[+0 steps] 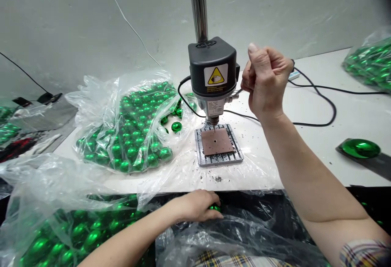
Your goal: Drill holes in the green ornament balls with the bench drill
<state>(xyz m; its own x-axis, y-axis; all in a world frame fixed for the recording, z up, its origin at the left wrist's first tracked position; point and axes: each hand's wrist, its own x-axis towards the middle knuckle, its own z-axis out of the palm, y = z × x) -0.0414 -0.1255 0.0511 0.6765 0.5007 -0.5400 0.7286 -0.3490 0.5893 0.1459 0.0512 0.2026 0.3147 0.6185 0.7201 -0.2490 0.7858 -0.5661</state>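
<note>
A black and silver drill press [213, 69] stands on the white table with its thin bit over a brown square plate [216, 141]. The plate has a small hole and lies on a grey slotted base [204, 161] strewn with dark shavings. My right hand [265, 79] is closed around the lever [237, 93] at the press's right side. Below the table's front edge, my left hand [200, 206] has its fingers around a shiny green ball [215, 207], which is partly hidden by them.
Clear bags of green balls lie left of the press [131, 126], at lower left [76, 234] and at far right [371, 65]. A loose green ball [176, 127] sits near the base. A black cable [332, 112] loops on the right, behind a green piece [360, 148].
</note>
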